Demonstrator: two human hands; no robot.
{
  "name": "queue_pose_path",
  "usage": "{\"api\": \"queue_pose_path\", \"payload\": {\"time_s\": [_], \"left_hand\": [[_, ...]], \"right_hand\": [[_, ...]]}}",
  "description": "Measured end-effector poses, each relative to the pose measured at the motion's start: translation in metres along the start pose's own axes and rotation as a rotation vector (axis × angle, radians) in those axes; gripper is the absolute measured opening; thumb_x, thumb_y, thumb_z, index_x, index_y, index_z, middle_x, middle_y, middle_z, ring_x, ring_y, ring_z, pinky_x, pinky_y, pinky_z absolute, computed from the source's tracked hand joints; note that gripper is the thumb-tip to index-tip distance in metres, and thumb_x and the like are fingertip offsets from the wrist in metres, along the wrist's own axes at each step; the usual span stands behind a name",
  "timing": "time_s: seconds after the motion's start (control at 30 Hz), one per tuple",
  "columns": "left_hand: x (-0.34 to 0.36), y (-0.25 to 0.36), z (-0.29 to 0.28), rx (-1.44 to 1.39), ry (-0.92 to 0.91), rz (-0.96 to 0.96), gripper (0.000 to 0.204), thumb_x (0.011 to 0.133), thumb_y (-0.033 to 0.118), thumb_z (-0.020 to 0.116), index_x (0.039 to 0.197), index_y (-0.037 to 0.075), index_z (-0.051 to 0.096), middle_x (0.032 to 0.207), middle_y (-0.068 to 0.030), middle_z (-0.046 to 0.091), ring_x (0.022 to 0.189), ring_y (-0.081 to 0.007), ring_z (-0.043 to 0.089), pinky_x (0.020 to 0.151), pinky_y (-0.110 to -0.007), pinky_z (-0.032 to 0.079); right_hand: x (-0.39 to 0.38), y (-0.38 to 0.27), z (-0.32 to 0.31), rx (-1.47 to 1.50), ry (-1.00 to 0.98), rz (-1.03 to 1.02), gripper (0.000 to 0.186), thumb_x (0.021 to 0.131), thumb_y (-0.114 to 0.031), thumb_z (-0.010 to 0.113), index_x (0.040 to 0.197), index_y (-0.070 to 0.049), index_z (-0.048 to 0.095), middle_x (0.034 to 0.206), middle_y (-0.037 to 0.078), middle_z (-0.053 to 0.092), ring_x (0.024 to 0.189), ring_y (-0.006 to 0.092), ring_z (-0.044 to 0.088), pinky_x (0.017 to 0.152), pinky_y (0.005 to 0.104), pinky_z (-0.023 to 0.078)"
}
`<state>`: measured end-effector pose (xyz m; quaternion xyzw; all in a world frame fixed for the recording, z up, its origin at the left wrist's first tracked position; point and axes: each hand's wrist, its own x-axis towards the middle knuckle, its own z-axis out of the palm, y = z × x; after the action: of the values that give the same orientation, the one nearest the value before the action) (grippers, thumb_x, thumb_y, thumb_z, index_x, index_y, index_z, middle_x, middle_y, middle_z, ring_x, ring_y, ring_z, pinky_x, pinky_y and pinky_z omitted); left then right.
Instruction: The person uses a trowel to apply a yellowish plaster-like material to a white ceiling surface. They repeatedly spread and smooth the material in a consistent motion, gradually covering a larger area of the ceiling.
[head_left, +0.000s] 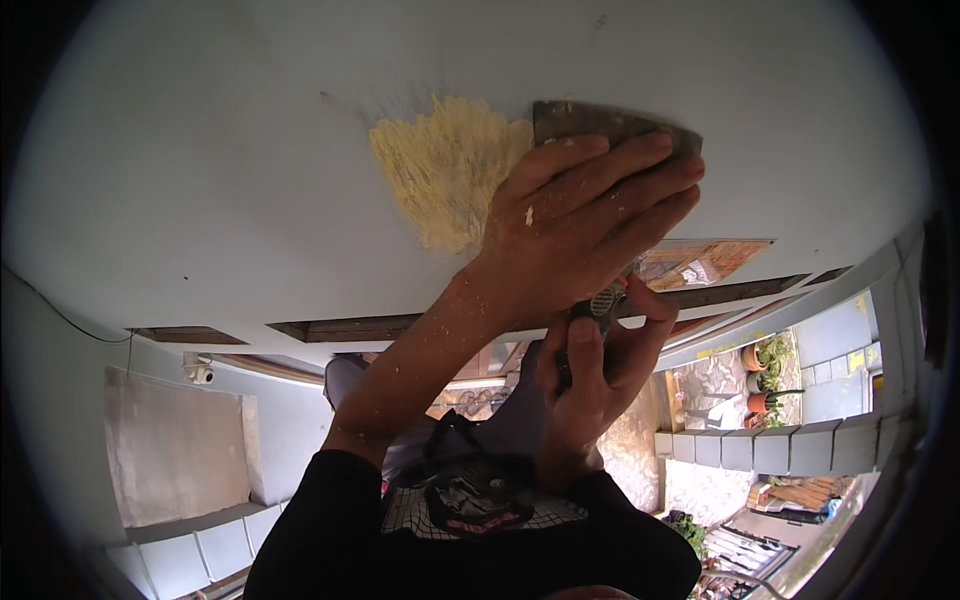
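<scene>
On the pale grey-white surface (280, 190) is a rough, streaky patch of yellow filler (440, 175). Just right of it lies the wide dark blade of a putty knife (570, 115) against the surface. My left hand (585, 205) lies over this blade, fingers stretched out and pressing on it; its thumb is hidden. Yellow specks cling to the hand and forearm. Below, my right hand (615, 350) is closed around the knife's dark handle (598, 303), thumb along it. The join between blade and handle is hidden under my left hand.
Slots (350, 328) run along the surface's lower edge, and an opening (705, 262) sits right of my hands. A small white camera (198, 370) is mounted at left. Potted plants (765, 400) stand by a tiled ledge (770, 450) at right, with a rack (740, 550) lower down.
</scene>
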<state>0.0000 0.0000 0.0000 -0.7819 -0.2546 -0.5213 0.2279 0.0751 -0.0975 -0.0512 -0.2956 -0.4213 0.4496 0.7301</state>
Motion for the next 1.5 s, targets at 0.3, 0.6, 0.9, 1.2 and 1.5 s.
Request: {"api": "queue_pose_path", "payload": {"time_s": [0.3, 0.6, 0.9, 1.2, 1.5], "left_hand": [[0.004, -0.006, -0.002, -0.017, 0.029, 0.036, 0.022, 0.088, 0.030, 0.063, 0.107, 0.023, 0.071, 0.123, 0.0100, 0.067, 0.122, -0.0074, 0.056, 0.110, -0.031, 0.033], [-0.013, 0.006, 0.005, -0.052, 0.071, -0.017, 0.015, 0.091, 0.028, 0.062, 0.100, 0.027, 0.074, 0.110, 0.0119, 0.072, 0.111, -0.0068, 0.063, 0.103, -0.027, 0.036], [-0.014, 0.004, 0.006, 0.024, 0.015, 0.005, 0.017, 0.093, 0.029, 0.059, 0.102, 0.027, 0.073, 0.112, 0.0127, 0.072, 0.113, -0.0062, 0.062, 0.108, -0.028, 0.032], [-0.020, 0.004, 0.010, -0.052, -0.007, 0.029, 0.022, 0.088, 0.028, 0.063, 0.107, 0.022, 0.071, 0.126, 0.0090, 0.065, 0.123, -0.0079, 0.055, 0.108, -0.030, 0.033], [-0.015, 0.010, 0.010, -0.091, 0.029, -0.019, 0.017, 0.089, 0.030, 0.063, 0.102, 0.025, 0.072, 0.114, 0.0122, 0.071, 0.113, -0.0063, 0.061, 0.102, -0.028, 0.035]], "right_hand": [[0.005, 0.004, 0.011, -0.004, 0.015, -0.040, 0.042, 0.096, -0.002, 0.049, 0.129, -0.009, 0.024, 0.075, 0.012, 0.055, 0.048, 0.0085, 0.046, 0.042, 0.0212, 0.035], [-0.016, 0.006, 0.006, -0.064, 0.080, 0.019, 0.044, 0.094, 0.002, 0.048, 0.129, -0.010, 0.024, 0.073, 0.012, 0.054, 0.047, 0.0085, 0.045, 0.040, 0.0209, 0.034], [-0.012, 0.005, -0.002, -0.034, -0.031, 0.036, 0.044, 0.094, 0.003, 0.046, 0.129, -0.009, 0.024, 0.072, 0.012, 0.053, 0.047, 0.0097, 0.046, 0.041, 0.0215, 0.034], [-0.017, 0.013, -0.006, 0.019, -0.022, 0.004, 0.043, 0.094, 0.001, 0.049, 0.129, -0.011, 0.025, 0.077, 0.013, 0.055, 0.044, 0.0092, 0.043, 0.040, 0.0213, 0.033], [-0.019, 0.002, -0.001, -0.054, 0.087, 0.041, 0.048, 0.094, -0.007, 0.057, 0.131, -0.010, 0.026, 0.079, 0.016, 0.056, 0.045, 0.0084, 0.043, 0.040, 0.0203, 0.032]]}}
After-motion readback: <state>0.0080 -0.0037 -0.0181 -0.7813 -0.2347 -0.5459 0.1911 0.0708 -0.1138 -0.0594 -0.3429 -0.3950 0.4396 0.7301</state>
